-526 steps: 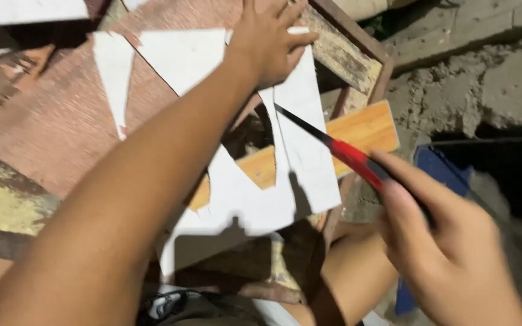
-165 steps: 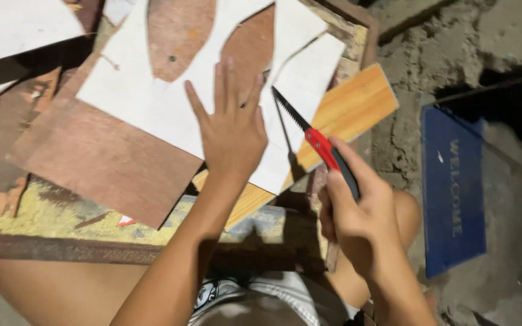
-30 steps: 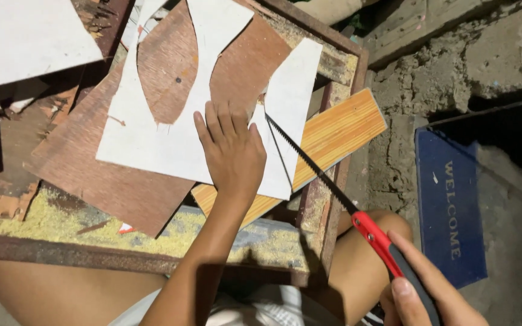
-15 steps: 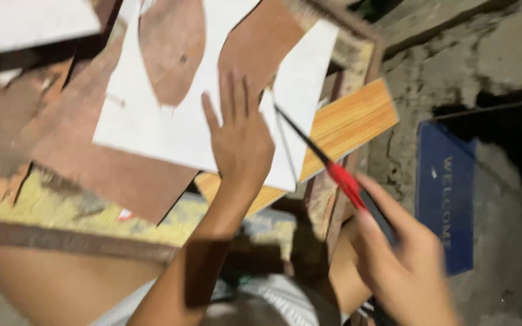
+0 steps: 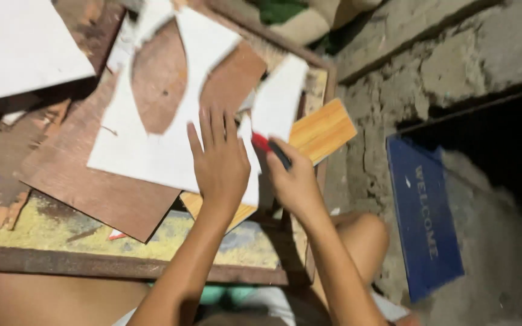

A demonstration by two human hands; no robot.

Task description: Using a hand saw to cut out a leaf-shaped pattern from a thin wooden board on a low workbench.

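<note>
Two bare hands work a thin white sheet on a cluttered desk.

Nearest, the left hand (image 5: 220,162) lies flat, fingers spread, pinning the thin white cut-out sheet (image 5: 152,151) near its right edge; the right hand (image 5: 294,178) has its fingers clamped on a red-handled cutting tool (image 5: 270,150) just beside it. The sheet looks light and flexible, likely to tear at its cut-outs, so broad flat pressure suits it. It rests on a brown plywood board (image 5: 98,193). Farther right an orange wood-grain panel (image 5: 324,130) overhangs the desk (image 5: 122,265); the far left is crowded with boards.
</note>
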